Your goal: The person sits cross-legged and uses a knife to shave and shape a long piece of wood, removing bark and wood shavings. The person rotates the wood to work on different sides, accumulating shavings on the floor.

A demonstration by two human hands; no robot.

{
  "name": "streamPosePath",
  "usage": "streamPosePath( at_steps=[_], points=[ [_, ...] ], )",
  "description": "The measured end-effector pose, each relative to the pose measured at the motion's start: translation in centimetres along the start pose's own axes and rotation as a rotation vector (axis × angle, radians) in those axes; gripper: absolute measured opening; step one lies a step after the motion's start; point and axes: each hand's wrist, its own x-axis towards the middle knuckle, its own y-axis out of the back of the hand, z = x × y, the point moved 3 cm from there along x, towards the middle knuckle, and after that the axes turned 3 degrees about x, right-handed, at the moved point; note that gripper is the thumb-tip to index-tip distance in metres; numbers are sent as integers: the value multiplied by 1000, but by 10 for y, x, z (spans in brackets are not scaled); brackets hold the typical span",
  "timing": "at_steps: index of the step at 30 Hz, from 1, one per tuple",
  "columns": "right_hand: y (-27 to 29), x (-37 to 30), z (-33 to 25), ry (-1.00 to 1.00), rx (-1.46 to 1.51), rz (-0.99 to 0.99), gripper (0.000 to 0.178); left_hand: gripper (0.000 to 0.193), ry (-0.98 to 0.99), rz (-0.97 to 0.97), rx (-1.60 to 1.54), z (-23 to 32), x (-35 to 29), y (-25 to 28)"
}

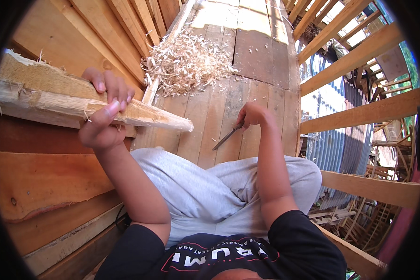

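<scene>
My left hand point(106, 109) wraps round a pale, rough-hewn wooden pole point(46, 95), near the end that tapers to a blunt tip. The pole enters from the left edge and lies across in front of the plank wall, with torn fibres along its surface. Over the floor to the right, my right hand point(253, 115) is closed round the handle of a knife point(227, 136). Its dark, narrow blade points down and to the left, apart from the pole. Most of the handle is hidden by my fingers.
A heap of curled wood shavings point(186, 60) lies on the plank floor point(205, 121) ahead. On the left rises a wall of wooden boards point(46, 179). Along the right runs a slatted wooden railing point(364, 119), with corrugated metal sheets point(331, 135) beyond. My legs are folded close below.
</scene>
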Motion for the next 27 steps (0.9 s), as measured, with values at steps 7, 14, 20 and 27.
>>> streamPosePath(
  at_steps=[7, 14, 20, 27],
  points=[
    [30, 5, 33, -50, 359, 903, 24, 33, -3, -25, 19, 0, 2, -4],
    [20, 6, 31, -71, 183, 513, 24, 34, -16, 18, -3, 0, 1, 1],
    [25, -1, 1, -149, 256, 762, 24, 34, -72, 49, 14, -7, 2, 4],
    [-34, 3, -105, 215, 625, 357, 32, 35, -142, 95, 58, -33, 6, 3]
  ],
)
